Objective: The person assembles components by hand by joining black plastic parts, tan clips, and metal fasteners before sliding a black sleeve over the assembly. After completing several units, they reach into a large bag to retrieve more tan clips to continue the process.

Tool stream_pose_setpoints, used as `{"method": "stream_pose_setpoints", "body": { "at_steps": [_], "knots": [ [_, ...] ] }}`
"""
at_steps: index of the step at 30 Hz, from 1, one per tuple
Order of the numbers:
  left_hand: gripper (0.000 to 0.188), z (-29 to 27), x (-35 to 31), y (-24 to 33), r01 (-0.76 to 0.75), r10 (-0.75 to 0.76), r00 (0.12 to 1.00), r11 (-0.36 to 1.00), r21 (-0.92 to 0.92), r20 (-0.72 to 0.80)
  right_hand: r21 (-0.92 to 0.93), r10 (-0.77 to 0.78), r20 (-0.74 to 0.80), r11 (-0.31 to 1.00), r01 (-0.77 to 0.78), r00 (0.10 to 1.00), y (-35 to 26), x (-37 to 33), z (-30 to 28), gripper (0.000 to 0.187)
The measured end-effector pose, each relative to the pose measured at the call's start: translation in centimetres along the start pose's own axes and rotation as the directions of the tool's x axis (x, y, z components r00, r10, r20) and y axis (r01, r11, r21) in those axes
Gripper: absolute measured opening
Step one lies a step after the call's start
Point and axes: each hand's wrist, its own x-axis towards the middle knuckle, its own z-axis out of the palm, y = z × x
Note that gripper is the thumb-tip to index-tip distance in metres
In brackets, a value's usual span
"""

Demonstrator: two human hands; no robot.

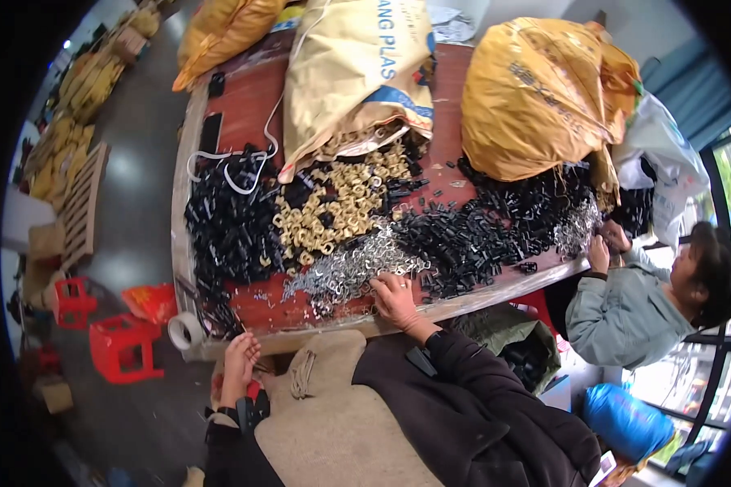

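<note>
My left hand (240, 359) is at the front left corner of the table, palm partly turned up and fingers curled together. Whatever is between them is too small to make out. Just beyond its fingertips lie thin black parts (219, 318). My right hand (395, 303) rests at the near edge of a heap of small silver metal clips (345, 276). Its fingers are bent down into the clips, and the fingertips are partly hidden. Behind that heap are gold-coloured rings (333, 207). Black plastic pieces lie to the left (231, 219) and right (463, 243).
A cream woven sack (361, 73) spills rings onto the red table (256, 312). A yellow sack (540, 97) stands back right. A co-worker (642, 300) handles parts at the right end. Red stools (126, 349) and a tape roll (186, 331) are at left. A white cable (272, 134) crosses the table.
</note>
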Motion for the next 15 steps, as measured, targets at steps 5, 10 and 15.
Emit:
{"method": "stream_pose_setpoints", "body": {
  "at_steps": [5,10,15],
  "knots": [
    [0.017,-1.6,0.2,-0.9,0.002,-0.001,0.999,1.0,-0.023,0.047,-0.079,-0.07,0.026,0.994,0.072,0.997,-0.5,0.6,0.4,0.038],
    [0.02,-5.6,0.0,-2.2,0.016,-0.009,0.995,0.997,-0.07,0.1,-0.131,-0.163,0.031,0.978,0.165,0.986,-3.1,1.1,1.9,0.037],
    [0.022,-9.1,-0.8,-2.2,0.006,0.011,0.985,0.995,-0.097,0.171,-0.11,-0.214,0.12,0.968,0.227,0.969,-6.8,1.3,3.5,0.037]
  ]
}}
